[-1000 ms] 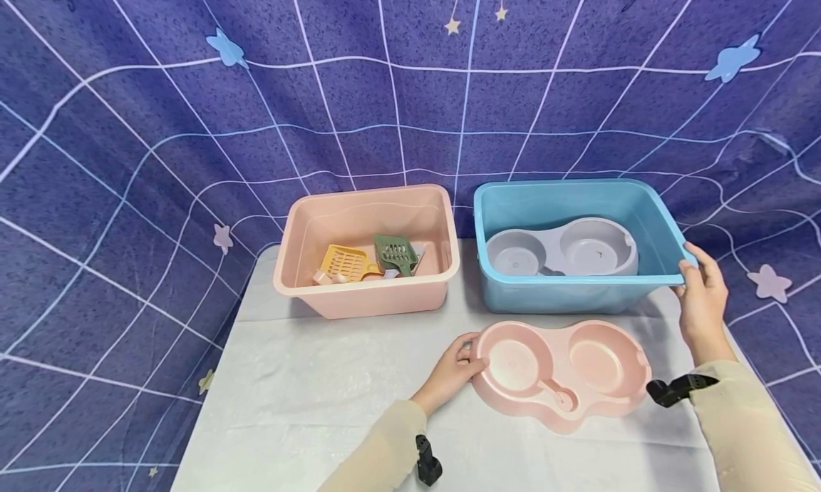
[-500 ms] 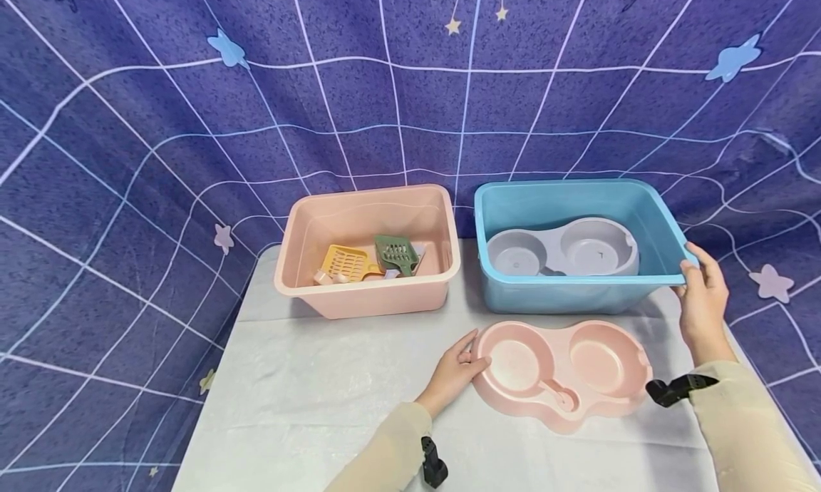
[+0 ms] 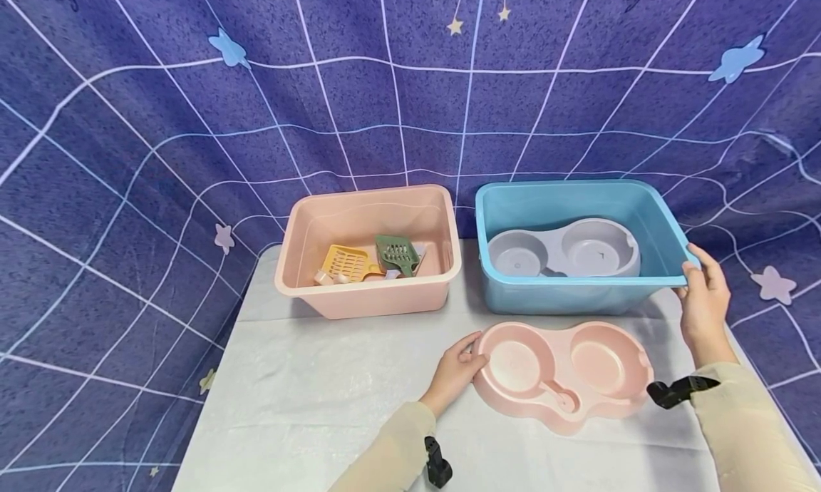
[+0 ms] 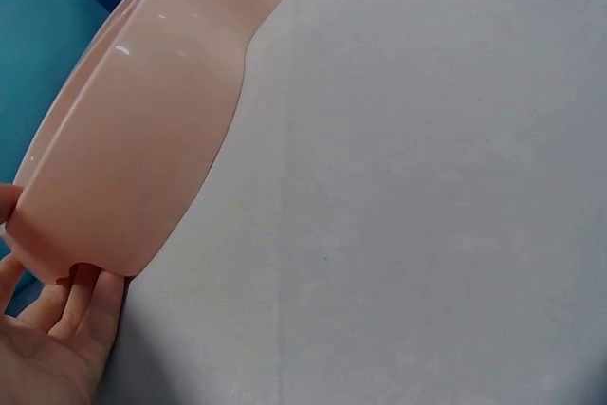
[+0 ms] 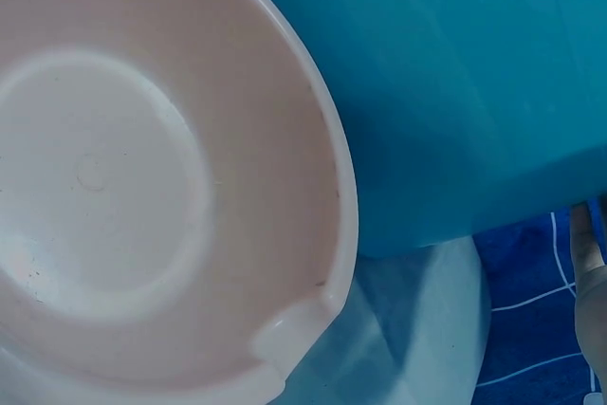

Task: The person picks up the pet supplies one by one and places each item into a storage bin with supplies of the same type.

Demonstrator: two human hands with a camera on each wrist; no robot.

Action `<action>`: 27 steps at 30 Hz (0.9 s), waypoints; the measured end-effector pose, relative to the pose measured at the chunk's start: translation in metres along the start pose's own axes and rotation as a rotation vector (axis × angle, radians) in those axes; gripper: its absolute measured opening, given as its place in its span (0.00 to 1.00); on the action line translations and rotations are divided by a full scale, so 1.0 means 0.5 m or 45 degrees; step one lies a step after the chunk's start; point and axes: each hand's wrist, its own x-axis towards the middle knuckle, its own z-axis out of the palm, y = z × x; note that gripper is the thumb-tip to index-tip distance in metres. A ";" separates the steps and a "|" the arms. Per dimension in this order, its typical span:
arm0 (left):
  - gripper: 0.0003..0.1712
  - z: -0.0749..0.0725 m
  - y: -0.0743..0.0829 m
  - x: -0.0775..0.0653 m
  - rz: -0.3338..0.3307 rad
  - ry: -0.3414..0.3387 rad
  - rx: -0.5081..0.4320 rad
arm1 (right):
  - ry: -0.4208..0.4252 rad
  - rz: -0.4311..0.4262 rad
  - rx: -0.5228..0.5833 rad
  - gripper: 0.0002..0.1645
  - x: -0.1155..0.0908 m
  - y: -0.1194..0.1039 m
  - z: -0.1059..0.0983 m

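A pink double pet bowl (image 3: 562,360) is in front of the blue bin, with two round hollows and a small spoon-shaped recess. My left hand (image 3: 452,372) grips its left end; in the left wrist view the fingers (image 4: 85,301) reach under its lower edge and the thumb lies against its side. My right hand (image 3: 704,303) holds the front right corner of the blue bin's (image 3: 577,298) rim. Inside that bin sits a grey double pet bowl (image 3: 556,239). The right wrist view has the pink bowl (image 5: 266,130) close up, beside the blue wall (image 5: 455,73).
To the left stands a pink bin (image 3: 378,303) holding a yellow slotted litter scoop (image 3: 346,262), a green slotted scoop (image 3: 395,252) and some small pale items. A white cloth (image 3: 308,399) covers the table. Behind hangs a blue curtain (image 3: 410,100) with stars and lines.
My left forearm has shifted slightly to the right while the hand stays at the bowl's left end. Both bins, the bowl and my right hand look essentially still.
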 end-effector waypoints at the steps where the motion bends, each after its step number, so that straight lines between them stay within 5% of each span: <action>1: 0.30 -0.002 0.009 -0.005 0.003 -0.009 0.002 | 0.001 0.001 0.006 0.22 0.000 0.001 0.000; 6: 0.29 -0.012 0.054 -0.030 0.043 -0.035 0.005 | -0.011 -0.005 0.015 0.23 -0.002 0.003 -0.003; 14: 0.29 -0.005 -0.005 0.003 0.007 -0.006 -0.057 | -0.010 -0.003 -0.055 0.24 0.002 -0.001 0.000; 27: 0.27 0.009 0.005 -0.009 -0.084 0.071 -0.115 | -0.011 -0.016 -0.068 0.23 -0.002 -0.002 -0.001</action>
